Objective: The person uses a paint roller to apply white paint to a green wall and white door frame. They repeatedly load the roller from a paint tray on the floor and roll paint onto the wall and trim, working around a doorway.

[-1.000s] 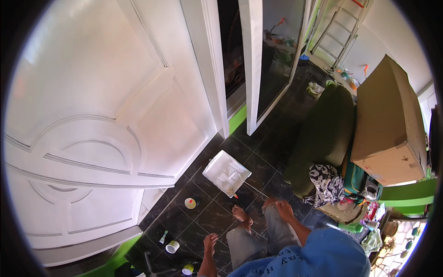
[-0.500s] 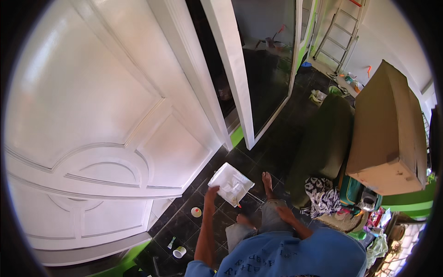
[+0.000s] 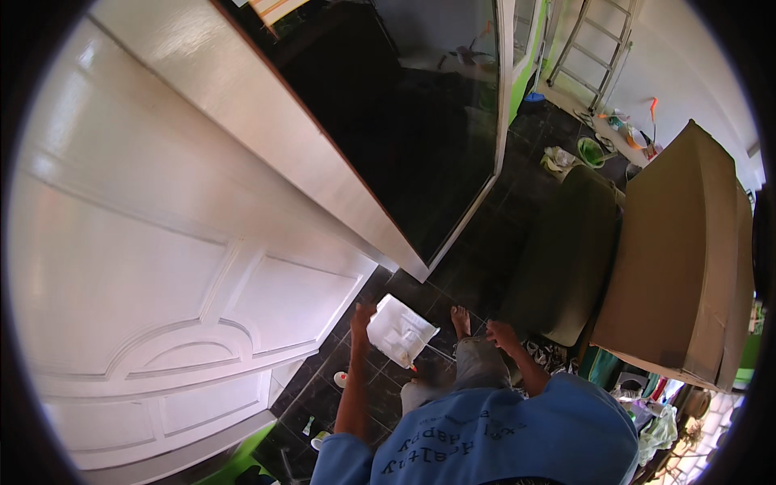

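Observation:
My left hand [image 3: 363,317] is held up between the white panelled door [image 3: 174,299] and a white paint tray [image 3: 386,343] on the floor. Its fingers look apart and I see nothing in them; whether they touch the door is unclear. White paint smears the tray, and an orange-tipped handle [image 3: 414,368] sticks out at its near edge. Above my right knee, my right hand [image 3: 503,334] hovers with loosely bent fingers and no visible object. My bare foot [image 3: 461,321] stands just right of the tray.
A red-and-white lid [image 3: 341,378], a small brush [image 3: 309,425] and a white cup [image 3: 320,440] lie on dark tiles at left. A dark glass panel [image 3: 404,137] rises ahead. On the right are a large cardboard box [image 3: 659,267], a dark padded piece [image 3: 566,250] and a ladder [image 3: 594,56].
The dark gap between the two white uprights ahead has disappeared from view. My right hand has lifted away from my knee. The view has shifted, and my left hand appears slightly higher.

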Available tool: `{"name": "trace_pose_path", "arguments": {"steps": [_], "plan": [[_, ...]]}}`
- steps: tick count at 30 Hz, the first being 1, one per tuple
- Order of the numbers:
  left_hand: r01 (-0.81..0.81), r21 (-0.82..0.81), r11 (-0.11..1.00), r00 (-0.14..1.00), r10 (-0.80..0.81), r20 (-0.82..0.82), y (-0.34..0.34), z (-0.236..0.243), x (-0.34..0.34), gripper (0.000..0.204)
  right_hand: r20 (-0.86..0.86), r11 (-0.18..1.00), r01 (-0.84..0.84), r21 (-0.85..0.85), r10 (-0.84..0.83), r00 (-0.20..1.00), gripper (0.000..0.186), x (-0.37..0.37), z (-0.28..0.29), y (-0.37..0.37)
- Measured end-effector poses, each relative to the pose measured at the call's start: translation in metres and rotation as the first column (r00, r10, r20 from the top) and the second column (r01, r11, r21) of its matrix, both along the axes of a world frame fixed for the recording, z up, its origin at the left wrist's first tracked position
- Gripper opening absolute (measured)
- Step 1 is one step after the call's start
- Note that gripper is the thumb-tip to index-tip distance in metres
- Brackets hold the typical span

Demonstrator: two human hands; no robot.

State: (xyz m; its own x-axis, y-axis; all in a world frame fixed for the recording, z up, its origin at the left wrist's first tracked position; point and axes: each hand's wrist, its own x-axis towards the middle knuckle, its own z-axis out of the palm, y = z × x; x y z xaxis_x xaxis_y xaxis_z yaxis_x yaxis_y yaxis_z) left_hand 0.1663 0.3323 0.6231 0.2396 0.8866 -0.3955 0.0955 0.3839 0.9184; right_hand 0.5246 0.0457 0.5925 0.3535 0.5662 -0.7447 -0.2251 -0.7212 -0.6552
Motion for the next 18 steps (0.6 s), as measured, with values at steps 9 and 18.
{"name": "trace_pose_path", "arguments": {"steps": [9,18], "plan": [[0.470,-0.082,0.879,0.732,-0.440,-0.520,-0.130,-0.080,-0.085,0.037,0.001,0.988,0.121,-0.096,-0.122,0.993,0.049,-0.012,-0.005,-0.012],[-0.033,-0.347,0.937,0.999,0.046,0.027,-0.239,-0.009,-0.158,0.038,0.321,0.969,-0.244,0.026,0.223,0.921,0.050,-0.064,-0.053,-0.042]]}}
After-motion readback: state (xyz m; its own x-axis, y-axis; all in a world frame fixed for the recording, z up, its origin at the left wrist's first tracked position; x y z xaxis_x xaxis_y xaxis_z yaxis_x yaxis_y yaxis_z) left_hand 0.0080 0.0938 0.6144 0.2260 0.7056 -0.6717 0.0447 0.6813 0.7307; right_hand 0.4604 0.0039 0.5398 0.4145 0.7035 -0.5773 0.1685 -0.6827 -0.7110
